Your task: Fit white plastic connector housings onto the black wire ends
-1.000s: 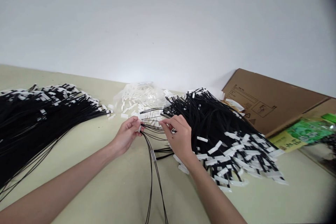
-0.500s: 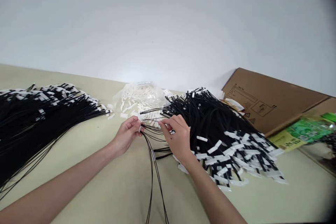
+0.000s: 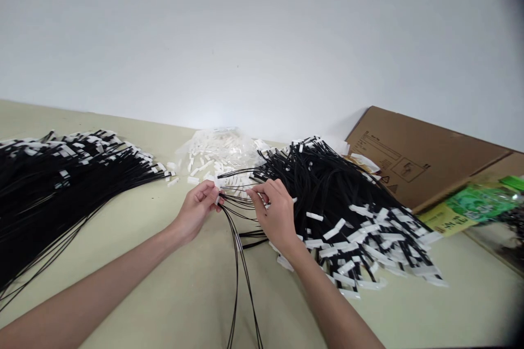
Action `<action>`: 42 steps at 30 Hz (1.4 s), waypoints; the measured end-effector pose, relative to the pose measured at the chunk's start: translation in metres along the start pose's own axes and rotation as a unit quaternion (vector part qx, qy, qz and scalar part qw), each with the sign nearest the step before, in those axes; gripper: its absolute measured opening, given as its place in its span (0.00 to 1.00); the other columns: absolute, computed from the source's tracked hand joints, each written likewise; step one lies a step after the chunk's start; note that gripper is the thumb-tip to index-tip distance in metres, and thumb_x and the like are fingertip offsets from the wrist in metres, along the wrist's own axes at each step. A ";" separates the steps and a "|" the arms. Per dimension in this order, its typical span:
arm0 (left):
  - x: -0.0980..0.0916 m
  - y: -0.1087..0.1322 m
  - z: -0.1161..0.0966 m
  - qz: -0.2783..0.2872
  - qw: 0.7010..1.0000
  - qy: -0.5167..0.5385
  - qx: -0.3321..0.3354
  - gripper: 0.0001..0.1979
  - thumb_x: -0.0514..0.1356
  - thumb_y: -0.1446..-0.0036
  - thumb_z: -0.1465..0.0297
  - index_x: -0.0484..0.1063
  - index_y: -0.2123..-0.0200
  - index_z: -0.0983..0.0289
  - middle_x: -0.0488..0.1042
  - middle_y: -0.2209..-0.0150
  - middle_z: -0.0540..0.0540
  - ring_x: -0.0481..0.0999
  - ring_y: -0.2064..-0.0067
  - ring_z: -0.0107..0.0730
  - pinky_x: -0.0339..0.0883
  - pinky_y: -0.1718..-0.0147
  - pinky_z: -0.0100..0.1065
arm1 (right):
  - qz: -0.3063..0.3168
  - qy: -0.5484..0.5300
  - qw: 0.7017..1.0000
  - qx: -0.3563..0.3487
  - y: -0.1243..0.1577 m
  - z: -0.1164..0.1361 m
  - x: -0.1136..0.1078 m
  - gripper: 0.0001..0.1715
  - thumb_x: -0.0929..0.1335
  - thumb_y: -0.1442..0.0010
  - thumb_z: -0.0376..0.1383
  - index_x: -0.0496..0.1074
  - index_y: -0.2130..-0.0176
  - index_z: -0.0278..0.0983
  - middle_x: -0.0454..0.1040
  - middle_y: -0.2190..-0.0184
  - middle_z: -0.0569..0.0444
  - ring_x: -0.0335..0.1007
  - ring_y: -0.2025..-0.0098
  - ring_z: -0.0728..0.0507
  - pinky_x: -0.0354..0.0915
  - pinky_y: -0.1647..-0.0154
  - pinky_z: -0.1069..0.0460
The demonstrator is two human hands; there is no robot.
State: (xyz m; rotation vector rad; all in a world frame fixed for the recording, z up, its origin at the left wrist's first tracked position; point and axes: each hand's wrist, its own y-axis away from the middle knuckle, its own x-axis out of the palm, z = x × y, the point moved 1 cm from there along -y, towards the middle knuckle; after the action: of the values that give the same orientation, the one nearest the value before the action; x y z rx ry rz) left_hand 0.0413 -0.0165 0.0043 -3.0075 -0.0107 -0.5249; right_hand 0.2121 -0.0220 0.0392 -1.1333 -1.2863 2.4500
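Note:
Near the middle of the table, my left hand [image 3: 197, 208] is closed on a small white connector [image 3: 218, 181], mostly covered by the fingers. Several thin black wires [image 3: 238, 251] run from that connector; some hang down toward me, others stretch right. My right hand [image 3: 275, 210] pinches one of the black wires a short way to the right of the connector. Just beyond both hands lie loose white connectors [image 3: 204, 166] spilling from a clear plastic bag [image 3: 223, 139]. Right of my right hand is a pile of black wires [image 3: 323, 182] with white connectors on the ends.
A large bundle of black wires [image 3: 53, 196] with white ends covers the left side. At the back right, a brown cardboard sheet [image 3: 426, 152] leans by the wall [image 3: 245, 38]. A green and yellow package [image 3: 470, 204] lies at the far right on the pale table [image 3: 164, 294].
My right hand has shifted very slightly left, still pinching. My left hand and the piles stay in the same places.

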 end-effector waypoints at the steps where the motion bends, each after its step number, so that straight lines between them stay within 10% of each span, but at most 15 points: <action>1: 0.000 0.000 0.000 -0.001 1.000 -0.006 0.002 0.11 0.64 0.55 0.64 0.66 0.75 0.64 0.70 0.74 0.49 0.68 0.73 0.25 0.61 0.78 0.25 | 0.002 -0.004 1.000 0.006 0.000 0.000 0.000 0.11 0.63 0.41 0.36 0.66 0.73 0.36 0.59 0.80 0.57 0.53 0.73 0.48 0.54 0.71 0.54; 16: 0.000 0.002 0.001 0.025 0.999 -0.044 0.014 0.11 0.63 0.54 0.64 0.67 0.75 0.65 0.69 0.76 0.50 0.67 0.74 0.26 0.62 0.77 0.27 | 0.004 -0.036 0.999 0.037 -0.002 0.001 -0.002 0.11 0.63 0.41 0.36 0.65 0.75 0.36 0.56 0.81 0.59 0.52 0.74 0.49 0.52 0.73 0.54; 27: 0.005 0.007 0.000 0.083 0.996 -0.013 -0.033 0.12 0.63 0.54 0.63 0.65 0.77 0.64 0.66 0.79 0.48 0.66 0.76 0.25 0.61 0.78 0.26 | 0.019 0.013 0.994 -0.106 0.005 0.009 0.009 0.12 0.61 0.39 0.34 0.69 0.71 0.36 0.65 0.79 0.54 0.54 0.73 0.48 0.56 0.69 0.53; 42: 0.009 0.012 0.000 0.079 0.996 0.011 -0.045 0.10 0.62 0.53 0.64 0.67 0.75 0.64 0.66 0.77 0.48 0.66 0.74 0.25 0.61 0.77 0.26 | 0.003 0.017 0.994 -0.105 0.008 0.013 0.009 0.08 0.62 0.41 0.32 0.70 0.63 0.36 0.69 0.69 0.51 0.61 0.64 0.46 0.61 0.63 0.50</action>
State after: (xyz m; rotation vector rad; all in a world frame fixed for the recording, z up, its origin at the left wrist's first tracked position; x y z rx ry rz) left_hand 0.0504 -0.0283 0.0065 -3.0535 0.2576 -0.5574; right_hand 0.1986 -0.0312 0.0325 -1.2228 -1.5617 2.3307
